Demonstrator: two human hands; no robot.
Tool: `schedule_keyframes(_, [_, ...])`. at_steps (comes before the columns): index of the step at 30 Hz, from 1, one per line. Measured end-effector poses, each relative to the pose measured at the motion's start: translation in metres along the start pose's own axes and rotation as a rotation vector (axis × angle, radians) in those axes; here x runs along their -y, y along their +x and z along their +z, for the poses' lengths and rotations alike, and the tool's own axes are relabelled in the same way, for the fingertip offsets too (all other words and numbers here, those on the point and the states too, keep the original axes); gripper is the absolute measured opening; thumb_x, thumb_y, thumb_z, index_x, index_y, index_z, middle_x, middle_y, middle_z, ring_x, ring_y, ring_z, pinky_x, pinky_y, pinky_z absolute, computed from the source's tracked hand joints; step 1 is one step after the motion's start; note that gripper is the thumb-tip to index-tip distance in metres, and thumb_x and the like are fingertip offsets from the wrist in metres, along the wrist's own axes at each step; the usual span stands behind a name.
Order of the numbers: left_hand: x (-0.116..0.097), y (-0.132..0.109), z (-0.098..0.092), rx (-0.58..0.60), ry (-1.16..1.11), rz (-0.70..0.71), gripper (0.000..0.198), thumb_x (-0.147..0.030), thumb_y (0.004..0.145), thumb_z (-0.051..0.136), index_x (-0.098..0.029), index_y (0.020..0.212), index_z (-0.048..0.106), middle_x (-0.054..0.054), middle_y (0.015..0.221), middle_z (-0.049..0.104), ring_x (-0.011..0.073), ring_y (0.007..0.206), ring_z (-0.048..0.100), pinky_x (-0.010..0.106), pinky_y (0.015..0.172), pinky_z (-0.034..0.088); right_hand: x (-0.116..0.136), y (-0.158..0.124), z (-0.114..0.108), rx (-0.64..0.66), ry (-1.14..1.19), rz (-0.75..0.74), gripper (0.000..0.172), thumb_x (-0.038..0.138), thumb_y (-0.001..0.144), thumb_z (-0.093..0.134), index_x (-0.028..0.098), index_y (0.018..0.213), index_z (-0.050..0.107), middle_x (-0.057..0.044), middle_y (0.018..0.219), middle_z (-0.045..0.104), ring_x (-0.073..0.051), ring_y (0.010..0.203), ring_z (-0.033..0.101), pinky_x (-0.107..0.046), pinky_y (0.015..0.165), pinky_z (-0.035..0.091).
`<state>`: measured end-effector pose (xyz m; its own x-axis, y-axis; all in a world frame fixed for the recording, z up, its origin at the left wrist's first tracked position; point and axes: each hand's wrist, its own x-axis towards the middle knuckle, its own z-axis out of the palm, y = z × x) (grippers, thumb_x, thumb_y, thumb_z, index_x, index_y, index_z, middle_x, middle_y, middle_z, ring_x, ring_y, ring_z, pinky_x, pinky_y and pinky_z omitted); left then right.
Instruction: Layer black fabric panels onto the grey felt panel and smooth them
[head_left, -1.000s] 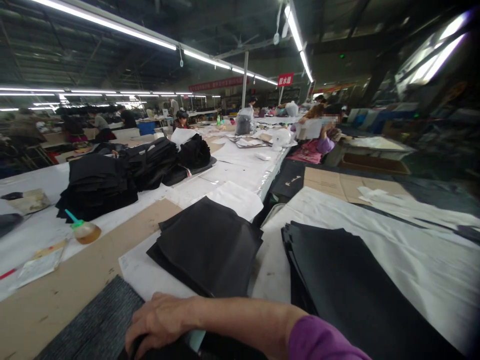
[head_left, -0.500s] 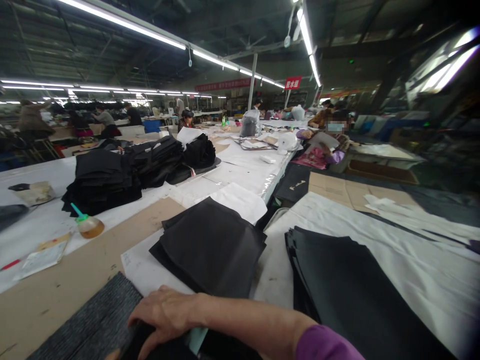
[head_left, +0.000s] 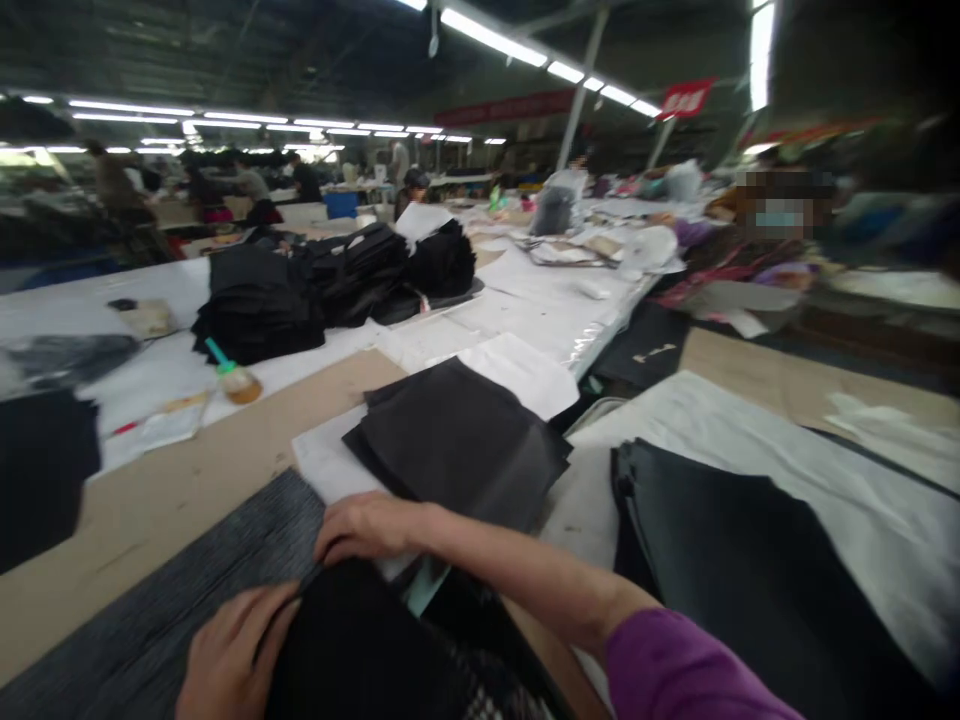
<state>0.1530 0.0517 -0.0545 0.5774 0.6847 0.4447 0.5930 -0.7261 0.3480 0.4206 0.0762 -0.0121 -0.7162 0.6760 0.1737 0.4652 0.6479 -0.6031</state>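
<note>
At the bottom of the head view, black fabric [head_left: 352, 640] lies close to me, over the edge of a grey ribbed sheet stack [head_left: 217, 560]. My right hand [head_left: 371, 525] curls over the far corner of the black fabric, thumb hidden. Along its left edge my left hand [head_left: 236, 650] has its fingers bent together onto the cloth. Just beyond my right forearm sits a fanned stack of dark sheets [head_left: 465, 440] on white paper. Another stack of black sheets [head_left: 742, 560] rests to the right on white cloth.
Bundled black pieces [head_left: 360, 275] stand further back on the white table. At left are a glue bottle [head_left: 240, 385] with a green nozzle, a small notepad [head_left: 169, 422] and a black sheet [head_left: 45, 470]. A co-worker [head_left: 772, 230] sits beyond the right side.
The view has swung left, so the scene sits further right. My left hand has come into sight against the black fabric's left edge; my right hand stays at its far end.
</note>
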Motion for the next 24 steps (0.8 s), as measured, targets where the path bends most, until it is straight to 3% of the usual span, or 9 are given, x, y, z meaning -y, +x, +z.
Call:
schedule_keyframes(5, [-0.024,0.008,-0.019,0.114,0.042,-0.159,0.024,-0.032,0.1,0.05,-0.025,0.117,0.065,0.006,0.107,0.067,0.0224,0.102,0.059,0.04,0.092,0.044,-0.006,0.001,-0.006,-0.063,0.126,-0.011,0.012,0.021,0.093,0.065,0.018,0.1,0.074,-0.004,0.095,0.066,-0.015,0.091,0.062,-0.022,0.084,0.046])
schedule_keyframes(12, [-0.026,0.007,-0.022,0.101,0.079,-0.093,0.023,-0.023,0.099,0.053,-0.028,0.117,0.067,0.004,0.099,0.063,0.0188,0.092,0.055,0.037,0.086,0.04,-0.007,0.0,-0.001,-0.069,0.169,-0.007,0.013,0.019,0.092,0.064,0.022,0.099,0.075,-0.002,0.093,0.064,-0.013,0.085,0.061,-0.022,0.079,0.046])
schedule_keyframes(19, [-0.031,0.004,-0.022,0.126,0.233,-0.028,0.029,-0.016,0.1,0.047,-0.028,0.12,0.066,0.005,0.099,0.061,0.0187,0.091,0.052,0.041,0.089,0.036,0.007,-0.011,-0.001,-0.063,-0.134,-0.027,0.024,0.022,0.102,0.048,0.023,0.108,0.072,-0.003,0.103,0.062,-0.013,0.095,0.057,-0.024,0.082,0.045])
schedule_keyframes(24, [-0.036,0.005,-0.025,0.168,0.313,0.036,0.031,-0.015,0.1,0.045,-0.025,0.122,0.064,0.007,0.102,0.061,0.021,0.095,0.052,0.044,0.093,0.035,0.021,-0.015,-0.001,-0.002,-0.378,-0.078,0.022,0.024,0.101,0.049,0.022,0.113,0.068,-0.004,0.104,0.06,-0.016,0.097,0.052,-0.028,0.084,0.045])
